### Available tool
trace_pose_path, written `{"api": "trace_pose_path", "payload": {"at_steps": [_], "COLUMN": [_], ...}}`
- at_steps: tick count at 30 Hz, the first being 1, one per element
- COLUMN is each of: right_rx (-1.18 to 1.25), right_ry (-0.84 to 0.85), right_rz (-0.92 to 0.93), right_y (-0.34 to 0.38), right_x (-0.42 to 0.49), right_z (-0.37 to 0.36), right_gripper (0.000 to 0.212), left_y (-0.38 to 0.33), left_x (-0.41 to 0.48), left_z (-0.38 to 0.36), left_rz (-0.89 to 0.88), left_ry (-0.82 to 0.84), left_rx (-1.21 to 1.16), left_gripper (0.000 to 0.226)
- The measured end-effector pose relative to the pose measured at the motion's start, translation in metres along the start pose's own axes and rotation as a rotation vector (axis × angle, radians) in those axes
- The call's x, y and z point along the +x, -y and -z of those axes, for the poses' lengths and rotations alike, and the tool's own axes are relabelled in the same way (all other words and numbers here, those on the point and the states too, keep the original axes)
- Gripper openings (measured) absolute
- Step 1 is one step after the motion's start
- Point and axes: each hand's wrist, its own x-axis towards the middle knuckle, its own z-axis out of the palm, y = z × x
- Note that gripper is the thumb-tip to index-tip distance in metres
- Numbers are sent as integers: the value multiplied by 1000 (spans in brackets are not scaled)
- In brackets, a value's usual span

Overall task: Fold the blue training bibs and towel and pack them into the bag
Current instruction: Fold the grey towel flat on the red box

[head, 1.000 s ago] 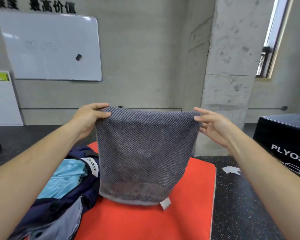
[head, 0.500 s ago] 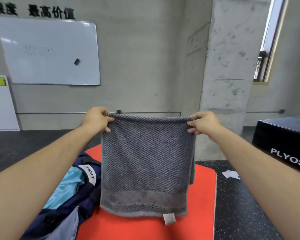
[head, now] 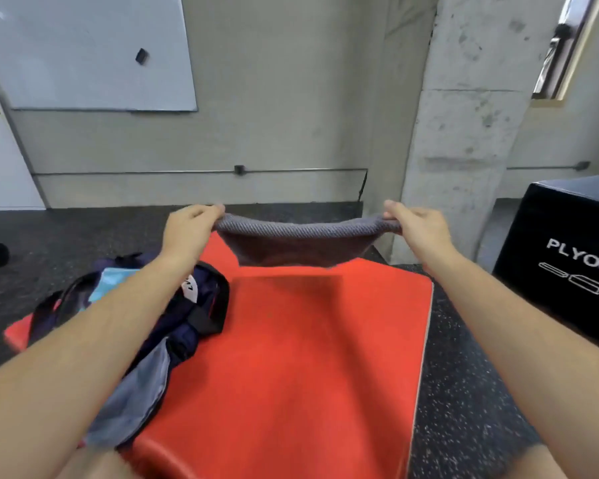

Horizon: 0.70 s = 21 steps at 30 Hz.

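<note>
Towel (head: 301,242) swung flatter (ribbed grey), both hands pinching corners

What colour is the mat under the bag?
The flat padded mat is red-orange; head view.

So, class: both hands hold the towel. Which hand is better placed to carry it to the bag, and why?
Probably the left hand: the bag lies on the left of the mat, under the left forearm. The right hand grips the towel at its other end, farther off.
</note>
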Motion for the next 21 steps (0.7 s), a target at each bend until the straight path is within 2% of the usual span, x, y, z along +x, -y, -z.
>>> {"api": "trace_pose_path", "payload": {"at_steps": [3, 8, 10, 12, 14, 16, 18, 21], "right_rx": [-248, -565, -801, -1060, -1108, -1049, -1025, -1095], "right_ry": [24, 151, 161, 115, 127, 265, 452, 634], "right_rz": [-35, -298, -280, -151, 36, 172, 175, 101], "right_y": [-78, -196, -211, -214, -215, -214, -215, -223], "right_x": [-40, -107, -119, -117, -112, -104, -97, -95], "right_z": [-9, -22, -27, -36, -54, -75, -95, -112], "right_gripper": [6, 15, 14, 22, 34, 52, 60, 66], "left_y": [61, 155, 167, 170, 169, 170, 172, 181], "left_x": [-56, -138, -155, -155, -146, -133, -123, -120], "left_z": [-21, -44, -51, -60, -74, -93, -113, -131], "left_rz": [48, 225, 275, 179, 24, -79, -117, -71], "left_ry": [61, 232, 303, 266, 243, 366, 538, 722], "left_rx": [195, 516, 775, 1027, 977, 875, 866, 956], "left_gripper": [5, 10, 7, 10, 13, 34, 56, 68]}}
